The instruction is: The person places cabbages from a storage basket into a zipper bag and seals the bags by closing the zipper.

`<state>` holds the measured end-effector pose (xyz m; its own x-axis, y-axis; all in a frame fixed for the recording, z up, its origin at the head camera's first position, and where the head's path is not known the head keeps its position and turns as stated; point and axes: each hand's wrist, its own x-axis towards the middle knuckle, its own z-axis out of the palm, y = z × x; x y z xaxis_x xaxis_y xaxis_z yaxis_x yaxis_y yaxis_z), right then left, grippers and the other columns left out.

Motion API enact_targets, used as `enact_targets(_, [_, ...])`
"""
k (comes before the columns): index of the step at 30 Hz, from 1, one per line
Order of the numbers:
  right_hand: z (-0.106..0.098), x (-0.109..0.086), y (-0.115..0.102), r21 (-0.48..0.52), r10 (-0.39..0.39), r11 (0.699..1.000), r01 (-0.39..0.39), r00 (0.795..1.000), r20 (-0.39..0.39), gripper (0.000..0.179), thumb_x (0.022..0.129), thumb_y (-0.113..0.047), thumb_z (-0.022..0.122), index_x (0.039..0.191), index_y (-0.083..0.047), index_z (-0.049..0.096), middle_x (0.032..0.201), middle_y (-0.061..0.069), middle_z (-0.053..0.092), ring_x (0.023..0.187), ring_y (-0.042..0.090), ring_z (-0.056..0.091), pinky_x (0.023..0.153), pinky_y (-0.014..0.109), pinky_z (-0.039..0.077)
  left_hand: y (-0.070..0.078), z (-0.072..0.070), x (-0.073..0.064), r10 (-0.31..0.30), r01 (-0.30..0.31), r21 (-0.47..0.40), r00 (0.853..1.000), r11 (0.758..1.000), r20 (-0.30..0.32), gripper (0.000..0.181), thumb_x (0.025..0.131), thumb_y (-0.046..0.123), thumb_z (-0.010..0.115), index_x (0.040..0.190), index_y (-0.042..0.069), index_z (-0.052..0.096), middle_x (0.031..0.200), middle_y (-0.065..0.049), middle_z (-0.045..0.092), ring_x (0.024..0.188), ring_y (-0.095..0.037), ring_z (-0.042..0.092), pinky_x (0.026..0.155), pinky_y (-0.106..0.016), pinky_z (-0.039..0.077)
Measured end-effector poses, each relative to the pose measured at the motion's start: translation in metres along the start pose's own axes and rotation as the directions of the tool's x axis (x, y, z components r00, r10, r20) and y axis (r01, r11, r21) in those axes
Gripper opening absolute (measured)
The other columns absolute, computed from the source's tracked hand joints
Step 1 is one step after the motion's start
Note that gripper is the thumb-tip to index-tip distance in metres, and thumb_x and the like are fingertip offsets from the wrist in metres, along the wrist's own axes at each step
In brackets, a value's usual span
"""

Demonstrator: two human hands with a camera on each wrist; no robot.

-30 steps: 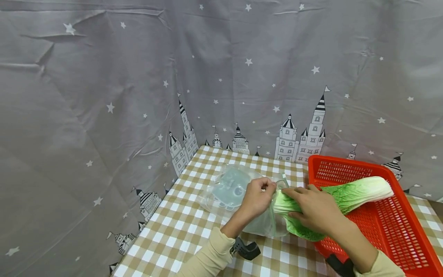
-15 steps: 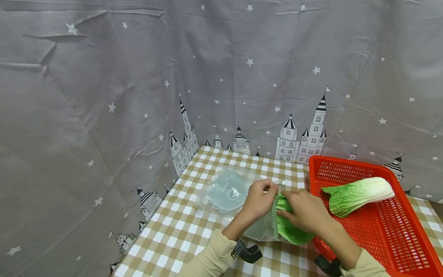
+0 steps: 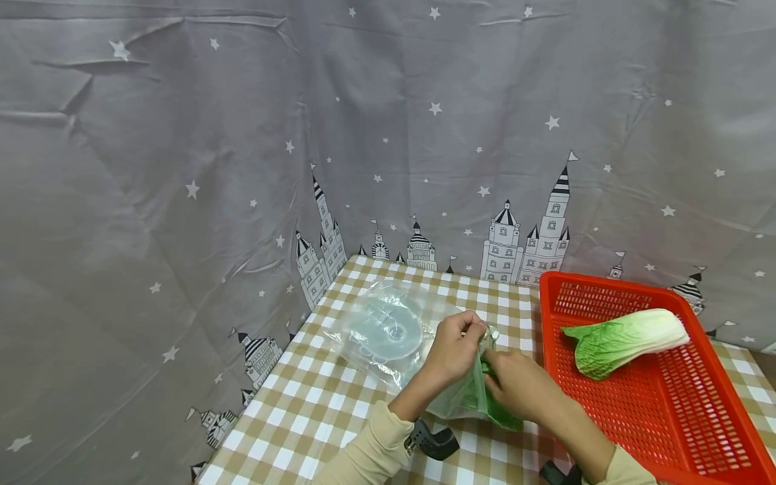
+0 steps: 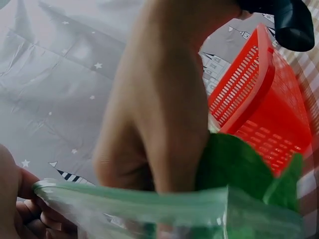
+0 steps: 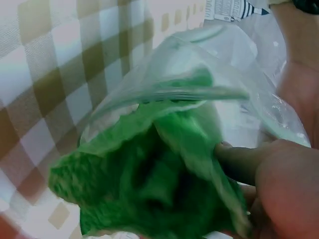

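My left hand (image 3: 451,350) pinches the mouth edge of a clear zip bag (image 3: 445,401) lying on the table. At that opening, my right hand (image 3: 526,387) grips a napa cabbage (image 3: 504,415), whose leafy green end sticks out. In the right wrist view, the thumb presses the side of the cabbage (image 5: 149,184) and the bag's green seal strip (image 5: 174,94) crosses over it. The left wrist view shows the right-hand fingers passing behind the bag's rim (image 4: 149,199). The cabbage's far end is hidden inside the bag.
To the right stands a red plastic basket (image 3: 645,404) with another napa cabbage (image 3: 633,340) in it. A checked cloth (image 3: 285,411) covers the table. Behind it hangs a grey curtain (image 3: 200,135) printed with stars and castles.
The right hand has moved left and slightly down, and the cabbage it holds has gone deeper into the bag. The left hand stays at the bag's edge; the bag's far part has puffed up.
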<state>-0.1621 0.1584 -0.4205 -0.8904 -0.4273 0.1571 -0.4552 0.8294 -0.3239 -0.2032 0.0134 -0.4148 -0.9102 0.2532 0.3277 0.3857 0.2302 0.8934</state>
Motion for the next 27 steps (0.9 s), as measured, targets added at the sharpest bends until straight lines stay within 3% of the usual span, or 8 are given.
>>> enact_targets(2, [0.001, -0.002, 0.0, 0.029, 0.01, 1.0, -0.011, 0.999, 0.043, 0.012, 0.089, -0.013, 0.069, 0.096, -0.004, 0.065, 0.073, 0.0, 0.061, 0.068, 0.019, 0.061, 0.059, 0.038, 0.049, 0.0, -0.001, 0.0, 0.001, -0.001, 0.0, 1.0, 1.0, -0.003, 0.023, 0.092, 0.01, 0.053, 0.071, 0.003, 0.059, 0.071, -0.001, 0.06, 0.068, -0.006, 0.052, 0.065, -0.022, 0.044])
enact_targets(5, [-0.003, -0.003, 0.003, 0.073, 0.018, 0.997, -0.02, 0.999, 0.035, 0.019, 0.093, -0.016, 0.065, 0.105, -0.002, 0.069, 0.083, 0.004, 0.068, 0.076, 0.023, 0.065, 0.067, 0.042, 0.053, -0.001, -0.004, 0.0, -0.007, 0.007, -0.002, 1.0, 1.0, -0.016, 0.022, 0.092, 0.01, 0.053, 0.072, 0.003, 0.06, 0.072, -0.002, 0.061, 0.067, -0.006, 0.052, 0.064, -0.023, 0.044])
enact_targets(9, [-0.015, 0.001, 0.012, 0.134, 0.071, 0.989, -0.062, 0.995, -0.065, 0.014, 0.095, -0.019, 0.063, 0.091, -0.008, 0.071, 0.075, 0.001, 0.066, 0.067, 0.017, 0.062, 0.062, 0.039, 0.051, 0.002, -0.009, 0.0, -0.01, 0.009, -0.028, 0.999, 1.0, -0.031, 0.023, 0.092, 0.01, 0.051, 0.073, 0.003, 0.061, 0.076, -0.005, 0.063, 0.067, -0.008, 0.053, 0.063, -0.025, 0.044])
enact_targets(12, [-0.025, 0.004, 0.021, 0.171, 0.13, 0.979, -0.112, 0.986, -0.1, 0.016, 0.092, -0.019, 0.068, 0.079, -0.01, 0.071, 0.066, -0.003, 0.063, 0.059, 0.01, 0.057, 0.056, 0.035, 0.047, 0.008, -0.014, 0.001, -0.004, 0.002, -0.05, 0.999, 0.999, -0.038, 0.025, 0.094, 0.01, 0.05, 0.072, 0.001, 0.059, 0.069, -0.004, 0.057, 0.063, -0.009, 0.05, 0.059, -0.025, 0.041])
enact_targets(15, [-0.033, 0.006, 0.028, 0.208, 0.16, 0.967, -0.144, 0.985, -0.06, 0.017, 0.089, -0.021, 0.073, 0.075, -0.012, 0.073, 0.067, -0.005, 0.066, 0.057, 0.008, 0.057, 0.056, 0.033, 0.047, 0.017, -0.018, 0.002, 0.008, -0.011, -0.077, 0.999, 0.997, -0.041, 0.025, 0.095, 0.009, 0.051, 0.071, 0.001, 0.056, 0.062, 0.001, 0.048, 0.059, -0.009, 0.045, 0.056, -0.024, 0.037])
enact_targets(19, [-0.037, 0.007, 0.034, 0.258, 0.133, 0.956, -0.139, 0.99, 0.039, 0.019, 0.087, -0.023, 0.075, 0.07, -0.014, 0.073, 0.064, -0.008, 0.064, 0.055, 0.008, 0.053, 0.055, 0.031, 0.046, 0.027, -0.022, 0.002, 0.021, -0.023, -0.097, 1.0, 0.995, -0.02, 0.026, 0.095, 0.005, 0.051, 0.069, 0.002, 0.052, 0.06, 0.004, 0.042, 0.057, -0.008, 0.042, 0.056, -0.023, 0.035])
enact_targets(25, [-0.04, 0.004, 0.043, 0.297, 0.086, 0.949, -0.106, 0.993, 0.08, 0.019, 0.087, -0.011, 0.07, 0.069, -0.014, 0.07, 0.062, -0.009, 0.061, 0.057, 0.008, 0.052, 0.057, 0.03, 0.045, 0.062, -0.04, -0.004, 0.012, -0.013, -0.122, 1.0, 0.992, -0.006, 0.023, 0.095, -0.001, 0.048, 0.073, -0.002, 0.054, 0.065, 0.003, 0.047, 0.056, -0.007, 0.043, 0.056, -0.022, 0.037])
enact_targets(27, [-0.045, 0.001, 0.046, 0.326, 0.082, 0.939, -0.113, 0.991, 0.108, 0.019, 0.087, -0.01, 0.069, 0.069, -0.013, 0.069, 0.062, -0.008, 0.058, 0.057, 0.009, 0.051, 0.056, 0.029, 0.044, 0.074, -0.049, -0.006, 0.017, -0.02, -0.145, 1.0, 0.989, -0.021, 0.022, 0.094, -0.003, 0.048, 0.074, -0.003, 0.056, 0.069, -0.003, 0.052, 0.057, -0.01, 0.046, 0.055, -0.021, 0.04])
